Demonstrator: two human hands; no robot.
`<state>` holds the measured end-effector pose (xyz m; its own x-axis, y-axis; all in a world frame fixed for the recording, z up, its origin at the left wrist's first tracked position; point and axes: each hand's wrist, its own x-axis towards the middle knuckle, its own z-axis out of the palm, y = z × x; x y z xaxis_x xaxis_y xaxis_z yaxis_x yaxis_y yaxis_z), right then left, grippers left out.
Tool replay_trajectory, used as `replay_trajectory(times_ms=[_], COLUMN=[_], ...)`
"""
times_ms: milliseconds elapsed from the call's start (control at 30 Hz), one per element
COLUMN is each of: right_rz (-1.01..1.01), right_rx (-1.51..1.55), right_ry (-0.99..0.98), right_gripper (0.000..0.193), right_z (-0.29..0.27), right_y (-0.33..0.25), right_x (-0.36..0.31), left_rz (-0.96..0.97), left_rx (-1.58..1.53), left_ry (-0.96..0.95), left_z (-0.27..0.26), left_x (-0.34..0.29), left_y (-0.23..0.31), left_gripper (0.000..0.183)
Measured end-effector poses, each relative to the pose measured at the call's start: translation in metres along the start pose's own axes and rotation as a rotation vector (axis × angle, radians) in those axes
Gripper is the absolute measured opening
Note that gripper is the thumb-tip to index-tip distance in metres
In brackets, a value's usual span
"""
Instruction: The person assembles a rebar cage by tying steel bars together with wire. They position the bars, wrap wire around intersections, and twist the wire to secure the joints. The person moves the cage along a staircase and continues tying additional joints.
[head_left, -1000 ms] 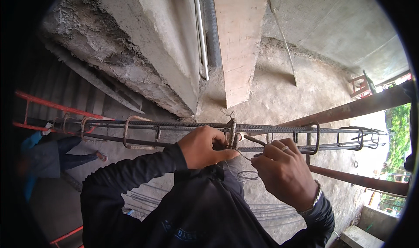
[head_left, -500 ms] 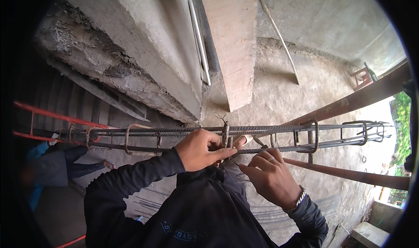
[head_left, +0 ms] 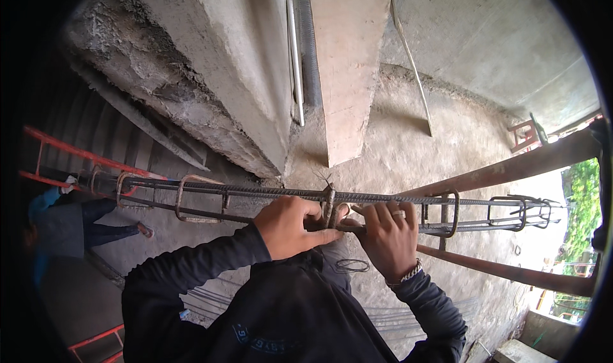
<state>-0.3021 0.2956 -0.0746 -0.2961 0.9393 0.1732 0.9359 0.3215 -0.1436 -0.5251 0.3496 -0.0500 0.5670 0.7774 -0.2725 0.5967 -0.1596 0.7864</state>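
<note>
A long rebar cage [head_left: 287, 191] of ribbed bars crosses in front of me from left to right, with bent stirrups spaced along it. My left hand [head_left: 288, 226] is closed on the near bar, thumb and fingers pinching it beside a rusty stirrup [head_left: 329, 204]. Thin tie wire ends [head_left: 323, 176] stick up at that stirrup's top. Just right of it, my right hand [head_left: 387, 236] is closed at the near bar, its fingers curled over the top; whatever is in its grip is hidden. Below the hands shows a loose loop of thin wire [head_left: 351, 266].
A wide board [head_left: 348, 75] and a white pipe [head_left: 295, 63] lie beyond the cage, beside a concrete beam [head_left: 249, 88]. Brown steel members [head_left: 511, 165] stand at right. At far left are a red metal frame [head_left: 83, 151] and another person [head_left: 60, 226]. Rebar [head_left: 415, 315] lies on the floor.
My right hand has moved up from below the near bar onto it, fingers now curled over. My left hand stays beside the stirrup. The view has shifted slightly.
</note>
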Motion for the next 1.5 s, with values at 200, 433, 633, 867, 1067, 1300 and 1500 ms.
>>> replay_trajectory(times_ms=[200,433,633,867,1067,1300,1500], right_rz=[0.134,0.417,0.323,0.196,-0.239,-0.650,-0.455], right_rx=[0.536,1.123,0.865,0.830,0.551,0.008,0.265], right_ry=[-0.475,-0.649,-0.577,-0.266,-0.389,-0.202,-0.114], right_gripper=[0.024,0.037,0.033,0.016,0.010,0.013,0.008], right_z=[-0.024,-0.009,-0.017,-0.039,-0.052,-0.027,-0.021], right_y=[0.013,0.024,0.019,0.010,0.020,0.017,0.012], right_x=[0.018,0.036,0.032,0.026,0.051,0.063,0.059], left_rz=[-0.011,-0.009,-0.034,0.022,0.031,-0.041,0.030], left_rx=[0.025,0.089,0.105,0.091,0.014,0.088,0.093], left_ry=[0.064,0.105,0.111,0.144,0.079,0.027,0.081], left_z=[0.003,0.004,0.007,0.010,0.005,0.002,0.006], left_x=[-0.003,-0.012,-0.012,-0.009,-0.006,-0.005,-0.006], left_y=[0.000,0.002,-0.002,-0.005,0.003,0.008,0.000], left_gripper=[0.044,0.055,0.056,0.050,0.038,0.042,0.046])
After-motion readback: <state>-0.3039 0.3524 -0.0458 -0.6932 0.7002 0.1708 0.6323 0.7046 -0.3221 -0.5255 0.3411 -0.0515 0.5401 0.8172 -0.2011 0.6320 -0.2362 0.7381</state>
